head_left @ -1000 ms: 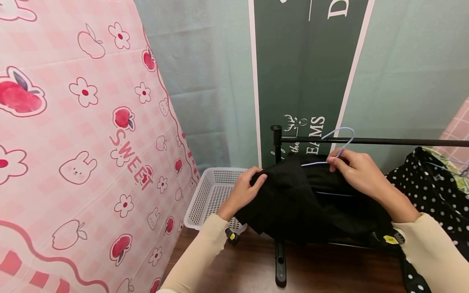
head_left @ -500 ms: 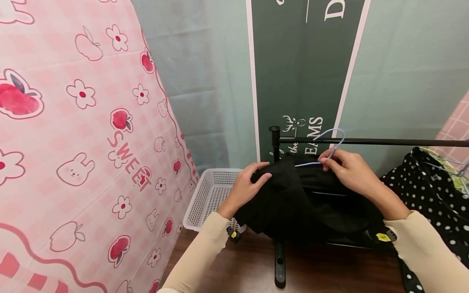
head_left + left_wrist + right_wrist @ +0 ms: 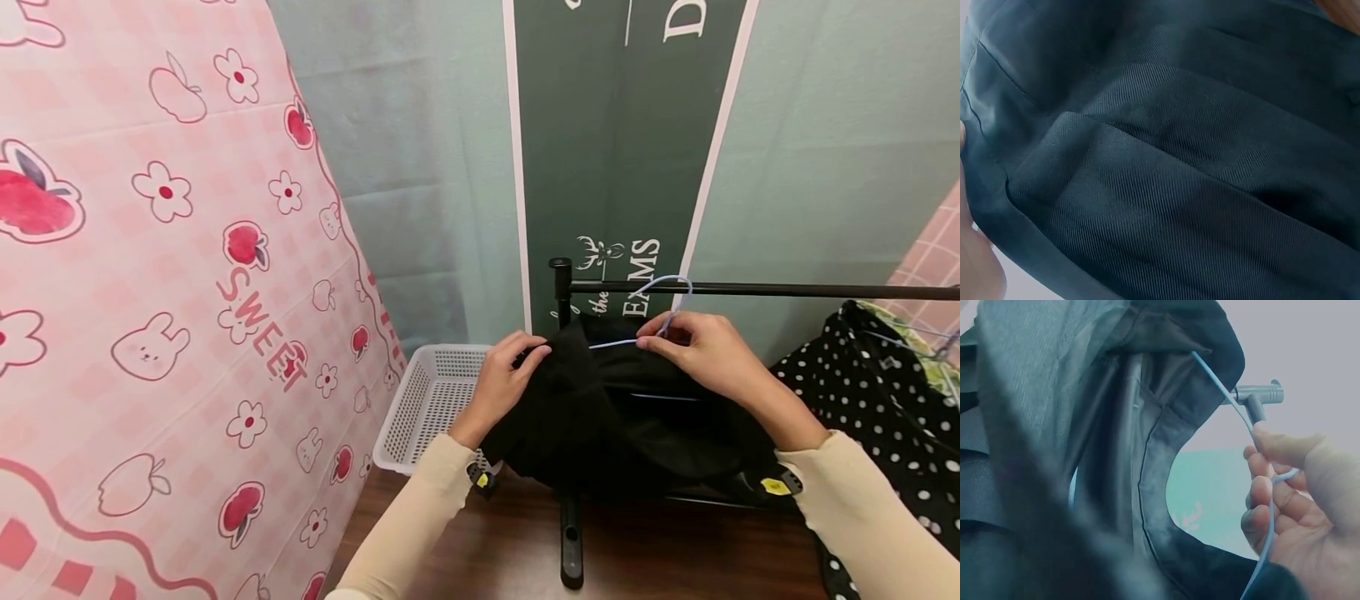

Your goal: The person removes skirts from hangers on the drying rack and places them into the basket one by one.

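A black garment (image 3: 585, 425) with ribbed-looking cloth drapes between the hands in the head view and fills the left wrist view. My left hand (image 3: 501, 382) holds its left edge between thumb and fingers. My right hand (image 3: 701, 354) pinches a thin light-blue hanger (image 3: 613, 343) at the base of its hook. One arm of the hanger runs into the garment's neck opening; its far end is hidden by the cloth. In the right wrist view the hanger (image 3: 1222, 389) passes under the fabric, and the fingers curl round its wire. The hook overlaps the black rail in the head view.
A black clothes rail (image 3: 780, 290) runs to the right behind the hands. On the floor at left stands a white perforated basket (image 3: 390, 433). Polka-dot clothing (image 3: 840, 367) hangs at the right. A pink patterned cloth (image 3: 187, 275) covers the left side.
My right hand and the hanger have shifted left and the hook has dropped slightly, so more of the hanger lies toward the garment's left side. My left hand keeps nearly the same place.
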The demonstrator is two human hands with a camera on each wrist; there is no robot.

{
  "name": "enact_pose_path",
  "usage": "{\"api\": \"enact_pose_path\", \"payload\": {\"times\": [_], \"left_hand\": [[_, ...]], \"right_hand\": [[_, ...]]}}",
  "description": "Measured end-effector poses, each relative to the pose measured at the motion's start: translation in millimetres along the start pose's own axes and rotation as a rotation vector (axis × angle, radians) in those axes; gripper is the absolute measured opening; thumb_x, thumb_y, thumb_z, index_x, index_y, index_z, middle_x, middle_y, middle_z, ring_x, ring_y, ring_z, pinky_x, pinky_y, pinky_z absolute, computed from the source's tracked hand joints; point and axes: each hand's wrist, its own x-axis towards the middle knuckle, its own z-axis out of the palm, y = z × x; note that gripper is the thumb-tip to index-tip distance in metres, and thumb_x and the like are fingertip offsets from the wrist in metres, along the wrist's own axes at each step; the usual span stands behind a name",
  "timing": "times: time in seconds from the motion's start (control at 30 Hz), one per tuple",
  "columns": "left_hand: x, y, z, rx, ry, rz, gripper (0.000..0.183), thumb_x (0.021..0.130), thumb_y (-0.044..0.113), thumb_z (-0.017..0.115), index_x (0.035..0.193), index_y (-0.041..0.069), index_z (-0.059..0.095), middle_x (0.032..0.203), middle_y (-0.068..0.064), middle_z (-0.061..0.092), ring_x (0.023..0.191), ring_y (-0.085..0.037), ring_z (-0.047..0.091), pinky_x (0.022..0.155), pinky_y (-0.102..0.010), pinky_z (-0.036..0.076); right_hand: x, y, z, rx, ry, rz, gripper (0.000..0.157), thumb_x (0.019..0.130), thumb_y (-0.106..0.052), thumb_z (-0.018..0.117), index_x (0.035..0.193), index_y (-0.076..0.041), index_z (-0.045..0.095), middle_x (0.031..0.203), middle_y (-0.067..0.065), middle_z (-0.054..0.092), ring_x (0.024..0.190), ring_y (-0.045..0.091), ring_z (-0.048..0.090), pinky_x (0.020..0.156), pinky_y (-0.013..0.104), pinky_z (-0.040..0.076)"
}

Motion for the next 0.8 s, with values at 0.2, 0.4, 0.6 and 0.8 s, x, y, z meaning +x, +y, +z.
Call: {"api": "enact_pose_path", "payload": {"times": [0.2, 0.4, 0.6, 0.8], "left_hand": [[-2.4, 0.0, -1.7, -0.011, -0.023, -0.029, 0.014, 0.107, 0.016, 0.066, 0.114, 0.008, 0.075, 0.109, -0.008, 0.077, 0.103, -0.021, 0.074, 0.093, -0.033, 0.06], [-5.2, -2.8, -4.3, -0.023, -0.002, -0.016, 0.012, 0.105, 0.01, 0.067, 0.112, 0.004, 0.074, 0.108, -0.013, 0.077, 0.101, -0.025, 0.074, 0.09, -0.035, 0.061], [-10.0, -8.2, -8.9, -0.015, 0.004, -0.045, 0.012, 0.105, 0.01, 0.067, 0.113, 0.004, 0.074, 0.108, -0.012, 0.077, 0.098, -0.023, 0.073, 0.089, -0.033, 0.061], [-13.3, -10.6, -13.1, -0.038, 0.009, -0.037, 0.011, 0.105, 0.009, 0.066, 0.112, 0.005, 0.074, 0.104, -0.011, 0.076, 0.095, -0.024, 0.073, 0.087, -0.034, 0.06]], "right_hand": [[-0.6, 0.4, 2.0, 0.009, 0.006, 0.002, 0.006, 0.098, -0.017, 0.078, 0.093, -0.014, 0.08, 0.08, -0.003, 0.074, 0.062, 0.001, 0.044, 0.059, 0.022, 0.035], [-1.3, 1.0, 3.6, 0.011, 0.038, 0.012, 0.006, 0.098, -0.016, 0.078, 0.094, -0.013, 0.08, 0.075, -0.003, 0.067, 0.064, 0.001, 0.044, 0.061, 0.022, 0.035], [-1.8, 4.1, 3.9, 0.011, 0.038, 0.042, 0.005, 0.099, -0.015, 0.077, 0.096, -0.012, 0.079, 0.076, -0.004, 0.066, 0.066, 0.001, 0.044, 0.061, 0.022, 0.034], [-1.8, 5.9, 4.2, 0.02, 0.034, 0.055, 0.006, 0.099, -0.015, 0.077, 0.096, -0.012, 0.079, 0.076, -0.004, 0.067, 0.066, 0.0, 0.045, 0.061, 0.022, 0.035]]}}
